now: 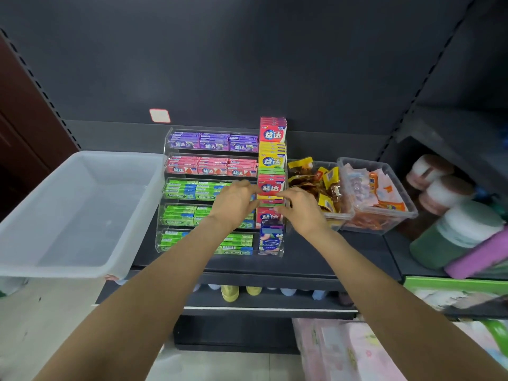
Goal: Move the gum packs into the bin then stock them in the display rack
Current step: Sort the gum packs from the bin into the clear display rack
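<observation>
On dark shelf [316,259], both hands' fingers [248,188] pinch red gum pack [270,188] in rack [167,166].

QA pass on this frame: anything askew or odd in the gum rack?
Mostly tidy. The one oddity is the right-hand column of the rack: red and yellow packs stack above the rack's top edge. Both hands are at that column. The bin looks empty.

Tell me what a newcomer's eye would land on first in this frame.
Both hands, left hand and right hand, meet mid-frame at the narrow right column of the clear display rack, their fingers on its red and yellow gum packs. The big translucent bin beside the rack on the left holds no packs.
</observation>
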### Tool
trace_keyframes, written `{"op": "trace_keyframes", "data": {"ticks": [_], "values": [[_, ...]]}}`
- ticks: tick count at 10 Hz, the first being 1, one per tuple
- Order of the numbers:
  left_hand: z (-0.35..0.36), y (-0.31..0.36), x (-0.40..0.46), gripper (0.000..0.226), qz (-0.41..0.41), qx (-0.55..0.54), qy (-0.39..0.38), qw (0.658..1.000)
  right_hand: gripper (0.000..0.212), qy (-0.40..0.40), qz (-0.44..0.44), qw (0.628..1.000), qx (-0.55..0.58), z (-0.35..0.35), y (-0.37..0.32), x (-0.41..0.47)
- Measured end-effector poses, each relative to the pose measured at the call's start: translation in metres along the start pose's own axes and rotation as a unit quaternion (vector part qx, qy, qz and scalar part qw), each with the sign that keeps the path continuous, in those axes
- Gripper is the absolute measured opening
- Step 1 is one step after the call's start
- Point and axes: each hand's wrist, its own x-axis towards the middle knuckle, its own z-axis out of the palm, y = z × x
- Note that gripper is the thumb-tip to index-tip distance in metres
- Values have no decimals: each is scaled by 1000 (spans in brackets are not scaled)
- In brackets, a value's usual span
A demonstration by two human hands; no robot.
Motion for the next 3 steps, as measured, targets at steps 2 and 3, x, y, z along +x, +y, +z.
{"op": "trace_keyframes", "data": {"ticks": [2,3], "values": [[-59,-2,-40,20,-88,-245,81,962,25,98,-12,986,134,-101,-34,-52],[-66,-10,-98,28,-184,-487,154,840,18,207,-81,942,250,-182,-62,-106]]}}
